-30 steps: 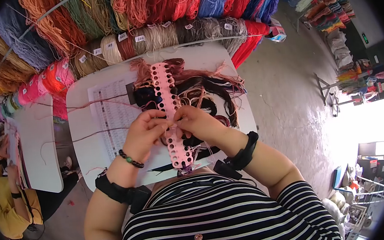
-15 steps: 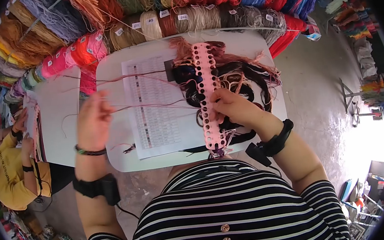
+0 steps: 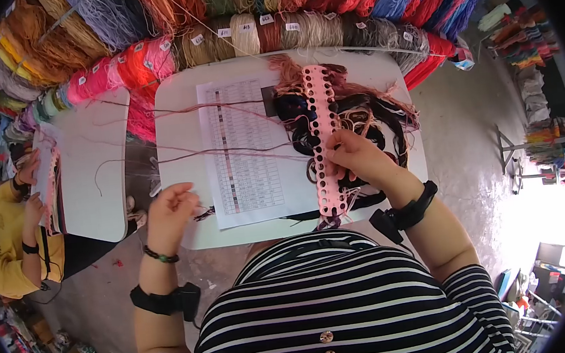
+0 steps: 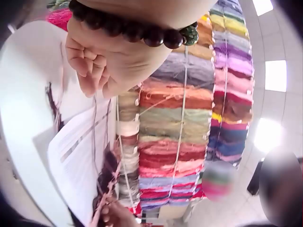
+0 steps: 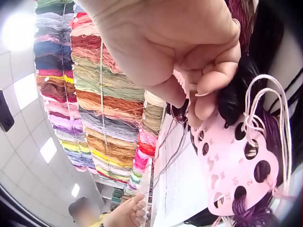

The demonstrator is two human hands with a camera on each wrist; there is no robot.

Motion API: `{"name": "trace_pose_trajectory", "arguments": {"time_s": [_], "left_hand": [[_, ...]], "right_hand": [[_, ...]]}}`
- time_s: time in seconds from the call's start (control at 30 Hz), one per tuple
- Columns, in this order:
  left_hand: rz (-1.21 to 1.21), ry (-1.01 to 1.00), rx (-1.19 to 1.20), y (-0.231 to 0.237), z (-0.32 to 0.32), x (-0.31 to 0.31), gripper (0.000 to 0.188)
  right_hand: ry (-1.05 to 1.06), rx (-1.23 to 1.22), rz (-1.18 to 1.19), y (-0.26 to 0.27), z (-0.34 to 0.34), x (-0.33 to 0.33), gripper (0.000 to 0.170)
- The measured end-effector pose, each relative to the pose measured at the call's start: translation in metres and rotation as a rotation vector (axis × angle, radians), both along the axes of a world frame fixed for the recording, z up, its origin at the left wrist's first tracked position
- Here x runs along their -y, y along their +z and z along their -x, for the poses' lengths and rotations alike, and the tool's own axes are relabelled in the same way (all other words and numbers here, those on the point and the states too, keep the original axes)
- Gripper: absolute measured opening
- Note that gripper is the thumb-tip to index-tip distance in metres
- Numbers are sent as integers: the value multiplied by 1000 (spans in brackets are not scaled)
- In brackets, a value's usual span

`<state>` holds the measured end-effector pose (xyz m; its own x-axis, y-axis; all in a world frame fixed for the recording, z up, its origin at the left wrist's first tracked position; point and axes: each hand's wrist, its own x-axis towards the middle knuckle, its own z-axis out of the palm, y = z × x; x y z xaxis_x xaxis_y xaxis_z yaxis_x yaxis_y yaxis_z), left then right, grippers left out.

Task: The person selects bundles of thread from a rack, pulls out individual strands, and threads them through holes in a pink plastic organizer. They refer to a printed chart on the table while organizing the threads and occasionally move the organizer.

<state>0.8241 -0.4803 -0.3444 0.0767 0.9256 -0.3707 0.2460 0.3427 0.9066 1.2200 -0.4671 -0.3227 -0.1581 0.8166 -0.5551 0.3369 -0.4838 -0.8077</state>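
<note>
A long pink card (image 3: 322,121) with numbers and rows of holes lies upright on the table, skeins of dark and pink thread (image 3: 359,125) looped through it. My right hand (image 3: 355,154) grips the card at its lower middle, and in the right wrist view its fingers (image 5: 215,82) bend over the card (image 5: 232,165). My left hand (image 3: 174,213) hovers at the table's near left edge, away from the card, its fingers loosely curled. Several long thin threads (image 3: 226,151) stretch left from the card across a printed chart (image 3: 256,186).
Hanging yarn skeins (image 3: 235,38) with number tags line the back of the white table (image 3: 183,138). A second table (image 3: 97,194) stands to the left, where a person in a yellow top (image 3: 17,249) works. Bare floor (image 3: 458,125) lies to the right.
My left hand left the card, swung out left, then came down toward the near table edge. A further thread now stretches left over the chart. My right hand stays at the card.
</note>
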Motion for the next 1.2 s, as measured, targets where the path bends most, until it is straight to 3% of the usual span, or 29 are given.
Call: {"name": "trace_pose_trajectory", "arguments": {"time_s": [0.1, 0.23, 0.33, 0.43, 0.47, 0.6, 0.83, 0.97, 1.03, 1.1, 1.13, 1.2], "left_hand": [[-109, -82, -23, -12, -20, 8, 32], [-299, -220, -406, 13, -41, 8, 42], [-672, -272, -653, 7, -44, 3, 53], [-558, -184, -616, 0, -54, -3, 64], [-557, -183, -619, -1, -58, -6, 66], [-480, -110, -607, 6, -81, -15, 73], [-88, 83, -160, -15, -74, -37, 71], [-62, 150, -9, -28, -72, -42, 69], [-96, 114, 47, -23, -77, -36, 69], [-162, 101, 23, -24, -77, -31, 71], [-195, 96, 11, -24, -77, -29, 73], [-241, 129, 64, -19, -80, -24, 77]], "right_hand": [[-16, 25, -26, 1, 4, 2, 21], [-50, 45, -52, 1, 5, 5, 22], [-119, 395, -345, -14, -2, 8, 39], [-182, 581, -569, -6, 5, 1, 57], [-148, 556, -404, 2, 10, -3, 65], [-144, 554, -366, -11, 11, -12, 71], [-258, 115, -401, -53, -8, -6, 61], [-346, -65, -239, -18, -15, 2, 51], [-383, -122, -453, -24, -33, 6, 47], [-411, 100, -601, -1, -67, 15, 39], [-488, -100, -537, 35, -82, 24, 36], [-623, -112, -680, 76, -124, 35, 34]]}}
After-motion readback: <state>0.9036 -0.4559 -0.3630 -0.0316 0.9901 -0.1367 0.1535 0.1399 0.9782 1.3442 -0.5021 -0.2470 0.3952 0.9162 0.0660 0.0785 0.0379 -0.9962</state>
